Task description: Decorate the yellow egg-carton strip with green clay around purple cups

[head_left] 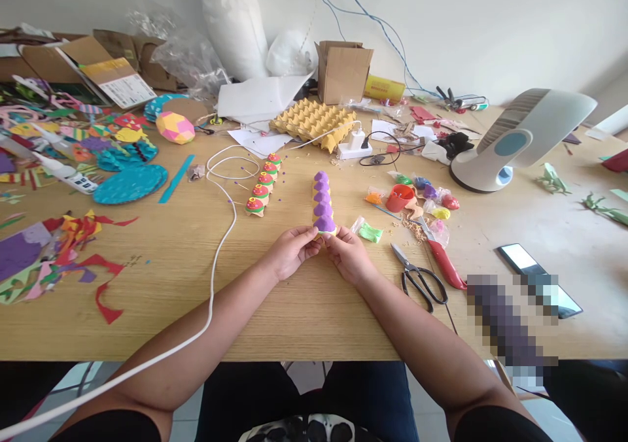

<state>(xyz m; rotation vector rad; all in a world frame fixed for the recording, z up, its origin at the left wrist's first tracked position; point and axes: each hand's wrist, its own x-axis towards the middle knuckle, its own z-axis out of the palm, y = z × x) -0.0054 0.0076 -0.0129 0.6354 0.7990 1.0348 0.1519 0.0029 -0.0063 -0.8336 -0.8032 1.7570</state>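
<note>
A strip of egg carton [322, 200], its row of bumps covered in purple clay, lies lengthwise in front of me. Around the base of its nearest bump runs a pale green band [326, 234]. My left hand [294, 251] pinches the near end from the left, thumb on the band. From the right, my right hand [349, 254] grips the same end, thumb close to the other. Left of it stands a second egg carton strip [265, 184] with red and green decorated bumps. A packet of light green clay [370, 232] lies just right of my right hand.
Black-handled scissors [417, 275], a red-handled knife [446, 262], a red cup [400, 197] and bagged clay [440, 212] lie right. A white cable [216, 259] crosses my left forearm. Behind are a yellow egg tray [314, 121], a power strip [354, 146] and a fan [510, 138]. Paper scraps [73, 249] cover the left.
</note>
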